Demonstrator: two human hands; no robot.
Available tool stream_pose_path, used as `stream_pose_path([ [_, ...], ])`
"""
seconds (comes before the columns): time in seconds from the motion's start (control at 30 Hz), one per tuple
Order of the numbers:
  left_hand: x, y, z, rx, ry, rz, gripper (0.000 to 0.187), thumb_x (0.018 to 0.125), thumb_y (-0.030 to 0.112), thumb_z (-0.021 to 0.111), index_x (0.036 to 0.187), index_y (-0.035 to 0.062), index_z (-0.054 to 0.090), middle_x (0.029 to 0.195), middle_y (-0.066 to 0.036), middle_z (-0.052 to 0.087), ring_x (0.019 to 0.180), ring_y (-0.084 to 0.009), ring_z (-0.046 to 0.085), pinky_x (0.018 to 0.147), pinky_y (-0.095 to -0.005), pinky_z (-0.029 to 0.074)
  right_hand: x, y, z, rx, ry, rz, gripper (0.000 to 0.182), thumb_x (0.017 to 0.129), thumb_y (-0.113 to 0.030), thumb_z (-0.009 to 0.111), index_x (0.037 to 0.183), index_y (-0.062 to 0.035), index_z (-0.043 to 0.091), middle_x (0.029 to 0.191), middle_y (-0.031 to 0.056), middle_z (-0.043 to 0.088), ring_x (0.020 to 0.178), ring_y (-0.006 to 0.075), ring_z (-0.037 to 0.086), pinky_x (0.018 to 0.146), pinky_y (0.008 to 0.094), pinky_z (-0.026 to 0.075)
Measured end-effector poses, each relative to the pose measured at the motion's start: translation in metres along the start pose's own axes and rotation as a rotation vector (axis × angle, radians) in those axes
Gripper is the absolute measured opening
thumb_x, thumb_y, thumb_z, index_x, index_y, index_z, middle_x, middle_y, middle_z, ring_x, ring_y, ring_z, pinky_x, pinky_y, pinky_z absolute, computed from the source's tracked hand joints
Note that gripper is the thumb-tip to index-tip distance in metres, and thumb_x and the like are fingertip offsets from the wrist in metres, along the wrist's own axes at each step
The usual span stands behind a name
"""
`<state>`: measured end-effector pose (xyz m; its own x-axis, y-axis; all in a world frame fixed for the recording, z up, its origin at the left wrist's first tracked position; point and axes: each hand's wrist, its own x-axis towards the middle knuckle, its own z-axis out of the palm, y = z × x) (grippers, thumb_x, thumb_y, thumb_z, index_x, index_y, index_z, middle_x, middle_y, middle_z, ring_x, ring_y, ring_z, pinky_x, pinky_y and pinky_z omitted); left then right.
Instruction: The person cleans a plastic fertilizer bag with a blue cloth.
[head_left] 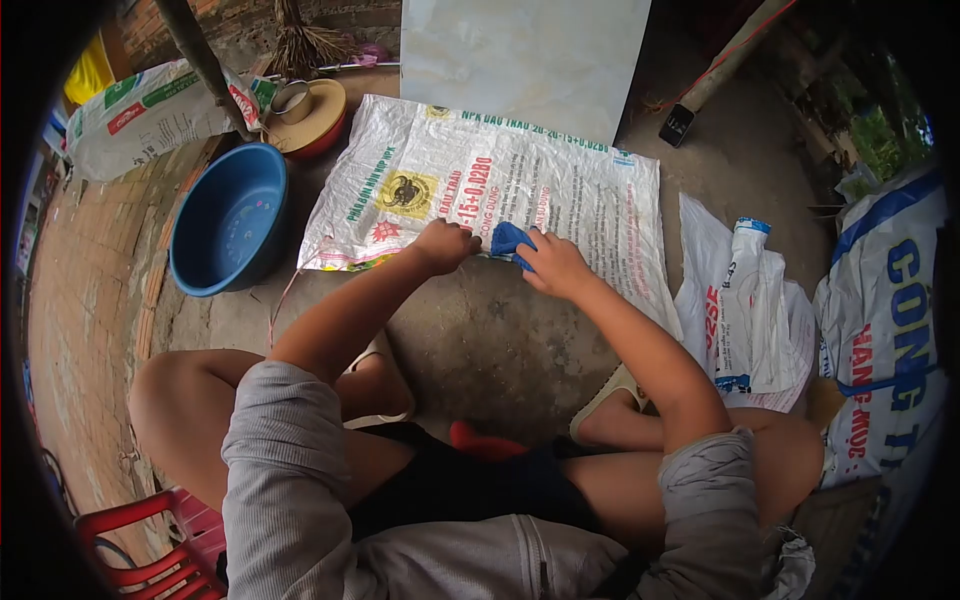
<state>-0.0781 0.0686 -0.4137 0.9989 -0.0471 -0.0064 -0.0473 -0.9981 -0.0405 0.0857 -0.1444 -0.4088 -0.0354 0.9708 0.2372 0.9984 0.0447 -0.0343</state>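
While my right hand (557, 264) grips a crumpled blue cloth (511, 241) between thumb and fingers, my left hand (447, 246) is curled closed at the near edge of the printed white sack (580, 190); whether its fingers pinch the plastic, I cannot tell. The cloth sits on the left side of my right hand, in the space between my two hands, and it lies at the sack's near edge. The sack spreads out flat on the ground (470, 350) ahead of my grip, reaching away from me and out past both hands to either side, its buffalo emblem (410, 193) beyond my left hand and a little to the left. Past its far edge stands a pale panel (525, 65). To the left of the sack I have a blue basin (229, 220), and to the right, near the sack's edge, a pile of folded white sacks (750, 310). Both my forearms stretch forward over my bent legs, my hands near each other but apart.
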Motion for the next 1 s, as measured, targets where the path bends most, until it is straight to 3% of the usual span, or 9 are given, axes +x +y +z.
stream_pose_path([
  [0.13,0.011,-0.044,-0.096,0.015,-0.080,-0.145,0.022,0.083,0.013,0.052,0.101,0.0130,0.065,0.093,-0.013,0.069,0.088,-0.0346,0.067,0.075,-0.0462,0.052,0.028,0.040,-0.080,-0.005,0.053,0.021,0.037,0.077,-0.024,0.069,0.110,-0.0105,0.058,0.107,0.0149,0.051,0.090,0.0331,0.060,0.069,0.0426,0.052],
  [0.2,0.006,-0.066,-0.136,0.000,-0.066,-0.170,0.029,0.083,0.008,0.051,0.109,0.0114,0.063,0.098,-0.015,0.068,0.093,-0.0351,0.066,0.078,-0.0469,0.052,0.036,0.046,-0.125,-0.049,0.053,0.030,0.035,0.078,-0.023,0.068,0.109,-0.0107,0.058,0.108,0.0147,0.052,0.091,0.0334,0.060,0.070,0.0428,0.053],
  [0.3,-0.027,-0.071,-0.209,0.163,-0.262,-0.175,0.038,0.085,0.003,0.046,0.121,0.0112,0.058,0.098,-0.017,0.067,0.091,-0.0361,0.067,0.080,-0.0466,0.051,0.022,0.037,-0.180,-0.109,-0.020,-0.044,0.037,0.076,-0.021,0.070,0.109,-0.0108,0.056,0.107,0.0138,0.051,0.092,0.0336,0.059,0.072,0.0435,0.052],
  [0.4,-0.056,-0.074,-0.240,0.117,-0.190,-0.193,0.033,0.087,0.003,0.046,0.116,0.0107,0.060,0.094,-0.019,0.067,0.089,-0.0378,0.066,0.078,-0.0478,0.050,0.002,0.029,-0.204,-0.104,-0.059,-0.109,0.037,0.074,-0.019,0.071,0.106,-0.0102,0.055,0.107,0.0132,0.050,0.093,0.0346,0.059,0.072,0.0433,0.051],
  [0.53,-0.071,-0.064,-0.252,0.073,-0.084,-0.264,0.031,0.086,0.002,0.047,0.112,0.0092,0.061,0.092,-0.020,0.066,0.088,-0.0389,0.065,0.077,-0.0486,0.049,-0.014,0.037,-0.204,-0.059,-0.092,0.017,0.040,0.071,-0.021,0.071,0.108,-0.0101,0.057,0.113,0.0129,0.051,0.090,0.0352,0.059,0.073,0.0441,0.050],
  [0.63,-0.064,-0.064,-0.253,0.072,-0.083,-0.316,0.036,0.078,-0.004,0.047,0.109,0.0064,0.061,0.089,-0.021,0.067,0.086,-0.0399,0.065,0.076,-0.0492,0.050,-0.026,0.063,-0.182,0.097,-0.381,0.229,0.045,0.077,-0.029,0.068,0.115,-0.0065,0.059,0.108,0.0164,0.055,0.095,0.0365,0.060,0.079,0.0430,0.049],
  [0.87,-0.063,-0.093,-0.242,-0.025,-0.013,-0.140,0.027,0.083,-0.001,0.047,0.108,0.0041,0.058,0.090,-0.022,0.065,0.086,-0.0404,0.064,0.076,-0.0477,0.048,-0.020,0.065,-0.169,0.452,-0.738,0.195,0.052,0.080,-0.029,0.070,0.123,-0.0026,0.058,0.107,0.0201,0.059,0.095,0.0327,0.060,0.087,0.0399,0.048],
  [0.9,-0.064,-0.088,-0.253,-0.003,-0.091,-0.229,0.027,0.085,0.001,0.049,0.111,0.0040,0.058,0.092,-0.022,0.065,0.089,-0.0413,0.063,0.079,-0.0466,0.048,-0.018,0.065,-0.170,0.498,-0.679,0.168,0.049,0.078,-0.030,0.072,0.118,-0.0039,0.061,0.098,0.0159,0.068,0.085,0.0261,0.065,0.077,0.0368,0.050],
  [1.0,-0.072,-0.112,-0.260,-0.019,-0.022,-0.219,0.029,0.087,0.004,0.051,0.115,0.0048,0.058,0.093,-0.023,0.065,0.092,-0.0413,0.062,0.082,-0.0457,0.048,0.000,0.041,-0.217,0.466,-0.710,0.298,0.049,0.080,-0.031,0.072,0.121,-0.0050,0.061,0.102,0.0135,0.068,0.087,0.0204,0.064,0.078,0.0335,0.050],
])
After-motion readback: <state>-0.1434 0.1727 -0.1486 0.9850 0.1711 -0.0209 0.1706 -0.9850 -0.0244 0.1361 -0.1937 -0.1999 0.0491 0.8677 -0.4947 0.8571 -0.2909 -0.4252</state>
